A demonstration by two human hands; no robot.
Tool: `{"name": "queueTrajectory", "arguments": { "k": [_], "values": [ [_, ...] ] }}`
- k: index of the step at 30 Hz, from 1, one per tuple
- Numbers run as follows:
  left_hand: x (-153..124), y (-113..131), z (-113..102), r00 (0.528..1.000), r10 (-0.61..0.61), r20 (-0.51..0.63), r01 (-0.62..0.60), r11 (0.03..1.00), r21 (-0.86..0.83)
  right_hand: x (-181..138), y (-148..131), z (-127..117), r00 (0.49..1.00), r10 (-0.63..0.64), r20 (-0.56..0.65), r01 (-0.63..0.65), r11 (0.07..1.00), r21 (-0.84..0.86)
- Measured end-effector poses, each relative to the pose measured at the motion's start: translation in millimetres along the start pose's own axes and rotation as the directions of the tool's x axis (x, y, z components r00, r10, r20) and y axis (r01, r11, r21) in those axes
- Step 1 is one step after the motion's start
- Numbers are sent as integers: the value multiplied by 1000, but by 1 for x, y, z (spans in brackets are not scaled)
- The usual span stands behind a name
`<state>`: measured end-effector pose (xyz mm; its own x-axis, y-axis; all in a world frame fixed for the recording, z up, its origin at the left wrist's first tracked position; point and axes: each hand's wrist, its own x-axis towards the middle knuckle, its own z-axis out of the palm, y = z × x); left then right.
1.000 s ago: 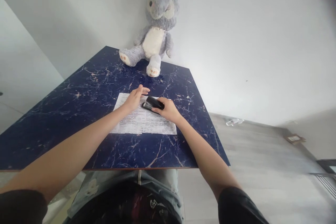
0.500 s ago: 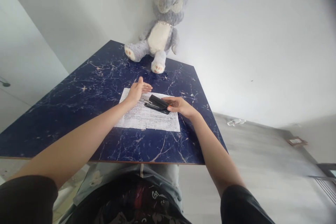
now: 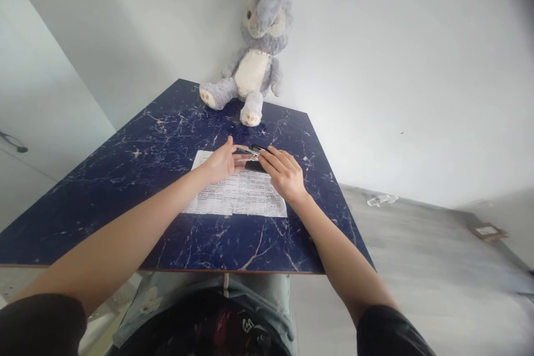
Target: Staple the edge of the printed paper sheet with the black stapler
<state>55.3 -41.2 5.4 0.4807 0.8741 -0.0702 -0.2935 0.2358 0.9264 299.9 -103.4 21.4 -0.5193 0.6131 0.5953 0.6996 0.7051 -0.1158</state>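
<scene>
A black stapler (image 3: 255,165) is held above the printed sheets, spread open so that its silver metal rail (image 3: 247,151) shows. My right hand (image 3: 287,174) wraps over its right end, fingers on top; the thumb is hidden. From the other side my left hand (image 3: 222,161) reaches to the stapler's front, thumb raised and fingers stretched apart. Those fingertips lie at or just beside the rail; whether they press on it I cannot tell. Under both hands, white printed paper (image 3: 258,194) lies flat on the table, its upper part covered by the hands and stapler.
The blue marbled table (image 3: 125,194) carries a grey plush rabbit (image 3: 252,69), seated at its far edge against the wall. On the floor to the right are a clear plastic item (image 3: 381,200) and a brown box-like object (image 3: 487,231).
My right hand has turned over the stapler, which now stands opened and higher on the paper. My left hand has moved right, its fingers now at the stapler's front. The view has tilted slightly upward.
</scene>
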Motion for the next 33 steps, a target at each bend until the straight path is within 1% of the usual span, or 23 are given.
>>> {"name": "queueTrajectory", "arguments": {
  "k": [1, 2, 4, 6, 8, 9, 10, 11, 12, 13, 14, 15, 16, 17, 18, 20, 22, 24, 26, 28, 33],
  "values": [
    [-1, 0, 1, 1000, -6, 31, 5, 999, 37, 1, -1, 0, 1000, -3, 21, 3, 1000, 4],
    [-1, -1, 2, 999, 5, 39, -8, 997, 81, 1, -2, -1, 999, 0, 36, 0, 1000, 10],
    [0, -3, 3, 998, 54, 12, -55, 987, 150, 2, -4, -2, 999, 21, 35, -22, 1000, 22],
    [1, -5, 4, 995, 101, -27, -94, 978, 185, 2, -4, -4, 998, 65, 1, -64, 997, 41],
    [1, -4, 4, 982, 167, -86, -144, 963, 230, 2, -2, -6, 980, 184, -79, -177, 980, 87],
    [0, -3, 4, 969, 212, -127, -175, 951, 254, 2, -1, -7, 955, 279, -102, -266, 955, 130],
    [-2, -1, 4, 950, 261, -174, -209, 939, 272, 2, 1, -7, 920, 381, -94, -360, 915, 180],
    [-5, 2, 4, 922, 323, -216, -249, 918, 309, 3, 4, -7, 882, 467, -55, -445, 867, 225],
    [-8, 4, 4, 885, 397, -242, -291, 879, 378, 3, 7, -6, 852, 524, 11, -509, 822, 257],
    [-11, 6, 5, 845, 478, -239, -326, 816, 478, 3, 9, -4, 835, 544, 89, -545, 792, 276],
    [-15, 8, 6, 809, 553, -198, -346, 721, 600, 2, 11, -2, 830, 534, 158, -556, 780, 287],
    [-18, 9, 7, 783, 609, -125, -353, 600, 718, 2, 11, 1, 835, 511, 204, -550, 781, 295],
    [-21, 10, 9, 768, 639, -41, -351, 474, 807, 2, 11, 3, 844, 484, 230, -535, 789, 304],
    [-24, 10, 12, 765, 643, 33, -351, 374, 858, 2, 10, 4, 852, 466, 241, -522, 794, 312],
    [-26, 9, 15, 772, 629, 90, -357, 311, 881, 3, 8, 5, 858, 458, 233, -512, 799, 317],
    [-29, 6, 21, 788, 583, 197, -385, 218, 897, 5, 2, 4, 883, 441, 160, -469, 811, 351],
    [-31, 4, 26, 796, 524, 302, -418, 117, 901, 7, -5, -2, 926, 372, 68, -361, 818, 448],
    [-33, 4, 29, 791, 477, 383, -447, 22, 894, 8, -10, -8, 968, 250, 9, -210, 792, 573],
    [-34, 4, 30, 780, 462, 421, -466, -20, 885, 8, -12, -14, 989, 147, 5, -114, 742, 660],
    [-34, 4, 29, 776, 452, 440, -478, -36, 878, 8, -11, -17, 995, 96, 35, -93, 713, 694],
    [-31, 4, 24, 768, 467, 439, -493, -7, 870, 8, -6, -17, 990, 114, 87, -142, 693, 707]
  ]
}}
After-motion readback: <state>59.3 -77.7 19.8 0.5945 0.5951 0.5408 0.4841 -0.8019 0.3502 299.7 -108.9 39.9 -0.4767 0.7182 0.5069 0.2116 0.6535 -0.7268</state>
